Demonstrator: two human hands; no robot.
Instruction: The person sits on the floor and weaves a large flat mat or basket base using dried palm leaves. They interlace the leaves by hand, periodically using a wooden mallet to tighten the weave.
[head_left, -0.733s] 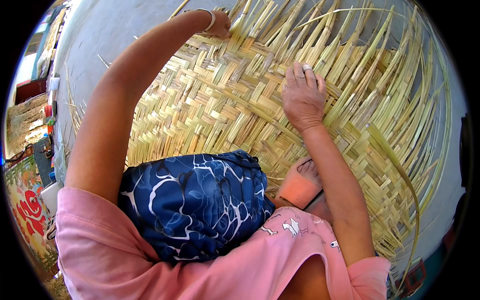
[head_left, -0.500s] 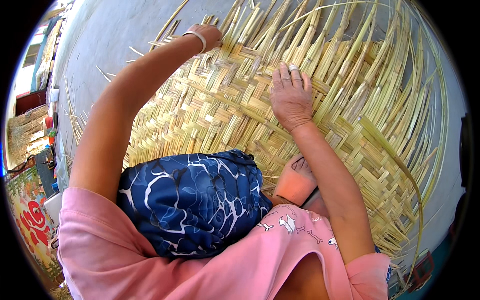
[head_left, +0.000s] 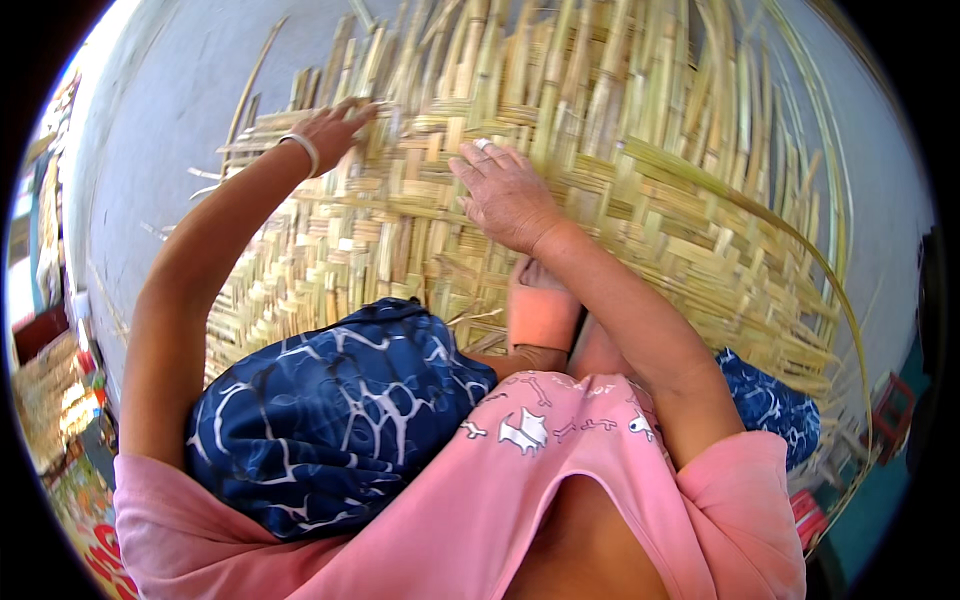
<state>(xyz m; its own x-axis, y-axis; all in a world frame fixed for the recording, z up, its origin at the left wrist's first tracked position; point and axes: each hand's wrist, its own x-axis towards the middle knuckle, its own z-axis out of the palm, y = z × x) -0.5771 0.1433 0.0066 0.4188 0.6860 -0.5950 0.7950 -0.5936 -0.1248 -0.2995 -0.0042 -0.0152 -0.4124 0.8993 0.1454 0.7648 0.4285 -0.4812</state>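
Observation:
A wide woven mat of pale yellow-green split-cane strips (head_left: 690, 255) spreads in front of me. Loose strip ends (head_left: 590, 70) fan out past its far edge. At the far left part of the weave is my left hand (head_left: 335, 135), a white bangle on its wrist; its fingers reach out over the strips, somewhat blurred, with nothing seen in them. My right hand (head_left: 508, 198) rests palm down near the middle of the weave, fingers stretched and wearing a ring. A long greenish strip (head_left: 770, 214) arches over the right side of the mat.
My orange sandal (head_left: 540, 310) stands at the near edge of the mat. Grey floor (head_left: 160, 150) surrounds the weave. Heaped items lie along the left edge of view, and a reddish stool (head_left: 893, 410) stands at the far right.
My left hand has come nearer and left, its fingers no longer curled at the strip ends. The right hand has shifted left over the weave. The whole view has turned.

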